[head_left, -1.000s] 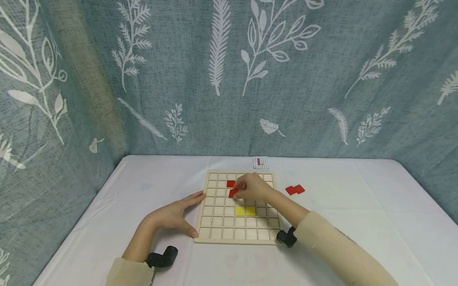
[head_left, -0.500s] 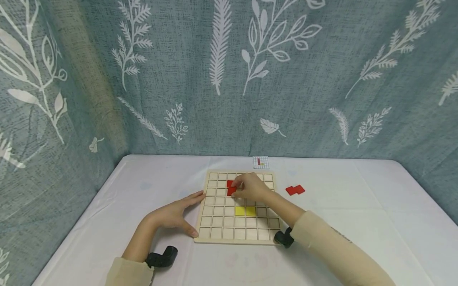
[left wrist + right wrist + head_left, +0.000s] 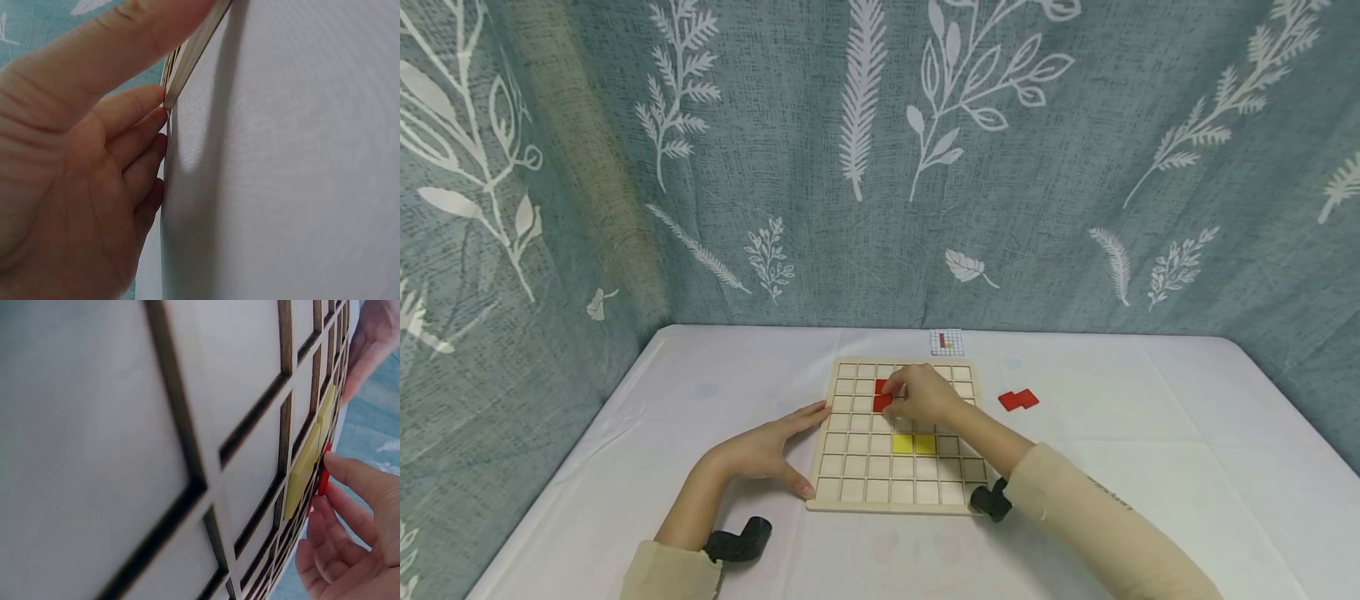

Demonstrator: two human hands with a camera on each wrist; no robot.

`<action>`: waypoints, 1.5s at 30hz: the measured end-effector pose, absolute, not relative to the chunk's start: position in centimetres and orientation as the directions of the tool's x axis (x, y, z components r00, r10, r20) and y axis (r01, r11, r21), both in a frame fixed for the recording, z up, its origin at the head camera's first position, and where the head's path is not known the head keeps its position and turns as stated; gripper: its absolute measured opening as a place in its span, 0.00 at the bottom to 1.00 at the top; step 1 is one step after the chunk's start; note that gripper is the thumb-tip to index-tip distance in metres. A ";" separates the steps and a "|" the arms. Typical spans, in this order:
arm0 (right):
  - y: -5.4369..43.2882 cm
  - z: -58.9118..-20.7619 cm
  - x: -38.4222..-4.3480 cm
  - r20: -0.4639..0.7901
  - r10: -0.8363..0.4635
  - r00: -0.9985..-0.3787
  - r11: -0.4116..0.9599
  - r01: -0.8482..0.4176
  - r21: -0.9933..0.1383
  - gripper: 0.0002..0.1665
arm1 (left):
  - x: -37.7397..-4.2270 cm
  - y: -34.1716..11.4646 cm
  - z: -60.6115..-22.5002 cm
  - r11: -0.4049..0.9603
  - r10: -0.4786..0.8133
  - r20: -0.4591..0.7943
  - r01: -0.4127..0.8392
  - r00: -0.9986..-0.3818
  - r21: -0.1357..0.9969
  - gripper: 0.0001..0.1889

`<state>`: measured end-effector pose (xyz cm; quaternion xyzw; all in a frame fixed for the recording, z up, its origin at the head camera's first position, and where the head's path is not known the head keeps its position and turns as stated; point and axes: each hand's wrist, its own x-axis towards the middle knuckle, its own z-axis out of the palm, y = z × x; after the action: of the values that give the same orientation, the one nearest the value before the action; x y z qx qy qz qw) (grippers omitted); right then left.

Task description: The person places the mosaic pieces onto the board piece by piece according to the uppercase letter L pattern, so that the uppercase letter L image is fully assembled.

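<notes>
A wooden grid board lies on the white table. My left hand rests against its left edge with fingers spread; in the left wrist view, the fingertips touch the board's side. Over the upper middle of the grid, my right hand pinches a red square tile between thumb and fingers. That tile shows only partly in the right wrist view. Directly behind it sits another red tile, partly covered by the fingers. Two yellow tiles lie side by side in the grid, nearer me.
Two loose red tiles lie on the table right of the board, touching each other. Behind the board is a small card printed with a coloured grid. A patterned blue-green curtain hangs behind the table.
The pinched red tile has shifted slightly left and turned from skewed to roughly in line with the grid. My right hand moved left with it; my left hand has stayed put.
</notes>
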<state>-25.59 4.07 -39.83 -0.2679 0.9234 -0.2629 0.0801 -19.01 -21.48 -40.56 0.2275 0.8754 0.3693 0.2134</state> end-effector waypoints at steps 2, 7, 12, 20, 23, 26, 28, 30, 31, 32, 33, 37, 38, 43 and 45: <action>4.0 -39.8 -25.5 -0.007 -0.532 -0.847 0.726 -0.452 -0.519 0.14 | -19.0 -21.5 -40.6 0.620 0.562 -0.203 0.247 -0.802 0.745 0.57; 3.9 -39.9 -25.5 -0.026 -0.518 -0.855 0.743 -0.435 -0.509 0.14 | -19.0 -21.6 -40.5 0.619 0.565 -0.204 0.248 -0.799 0.745 0.58; 3.9 -39.9 -25.5 -0.038 -0.508 -0.860 0.755 -0.424 -0.501 0.15 | -19.0 -21.6 -40.5 0.616 0.570 -0.197 0.256 -0.798 0.745 0.57; 4.1 -39.9 -25.5 -0.048 -0.513 -0.857 0.746 -0.418 -0.518 0.14 | -19.0 -21.6 -40.6 0.630 0.563 -0.202 0.257 -0.801 0.733 0.57; 4.3 -39.6 -25.3 -0.055 -0.538 -0.841 0.727 -0.429 -0.536 0.11 | -19.1 -21.6 -40.7 0.635 0.557 -0.206 0.254 -0.804 0.729 0.57; 4.6 -39.0 -25.2 -0.078 -0.579 -0.811 0.698 -0.445 -0.561 0.08 | -19.1 -21.6 -40.7 0.633 0.558 -0.205 0.253 -0.804 0.732 0.57; 4.8 -38.6 -25.2 -0.108 -0.614 -0.782 0.681 -0.457 -0.572 0.08 | -19.1 -21.6 -40.7 0.630 0.562 -0.203 0.256 -0.802 0.733 0.57; 5.1 -38.1 -25.2 -0.147 -0.644 -0.751 0.672 -0.464 -0.577 0.09 | -19.1 -21.6 -40.7 0.627 0.566 -0.201 0.259 -0.800 0.735 0.57; 5.2 -37.9 -25.2 -0.171 -0.655 -0.736 0.671 -0.464 -0.578 0.09 | -19.1 -21.6 -40.8 0.627 0.564 -0.202 0.256 -0.801 0.735 0.57; 5.4 -37.6 -25.3 -0.194 -0.665 -0.721 0.672 -0.465 -0.577 0.10 | -19.1 -21.6 -40.8 0.626 0.567 -0.201 0.258 -0.799 0.736 0.57; 5.6 -37.4 -25.3 -0.215 -0.677 -0.704 0.671 -0.470 -0.573 0.10 | -19.2 -21.7 -40.8 0.626 0.567 -0.201 0.259 -0.799 0.736 0.57; 6.3 -36.2 -25.1 -0.274 -0.702 -0.657 0.671 -0.481 -0.564 0.12 | -19.2 -21.7 -40.7 0.624 0.568 -0.199 0.261 -0.798 0.737 0.58; 6.6 -36.0 -25.1 -0.283 -0.705 -0.651 0.672 -0.484 -0.561 0.13 | -19.2 -21.7 -40.7 0.625 0.568 -0.200 0.261 -0.798 0.735 0.58; 7.9 -35.5 -24.6 -0.284 -0.706 -0.649 0.665 -0.471 -0.579 0.12 | -19.1 -21.6 -40.7 0.633 0.562 -0.209 0.253 -0.800 0.732 0.58; 8.5 -35.7 -24.4 -0.271 -0.709 -0.651 0.654 -0.465 -0.597 0.12 | -19.1 -21.6 -40.6 0.630 0.563 -0.208 0.252 -0.800 0.735 0.58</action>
<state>-24.37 8.49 -35.71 -0.3355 0.8747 -0.2456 0.2490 -19.10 -21.55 -40.62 0.2323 0.8767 0.3624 0.2148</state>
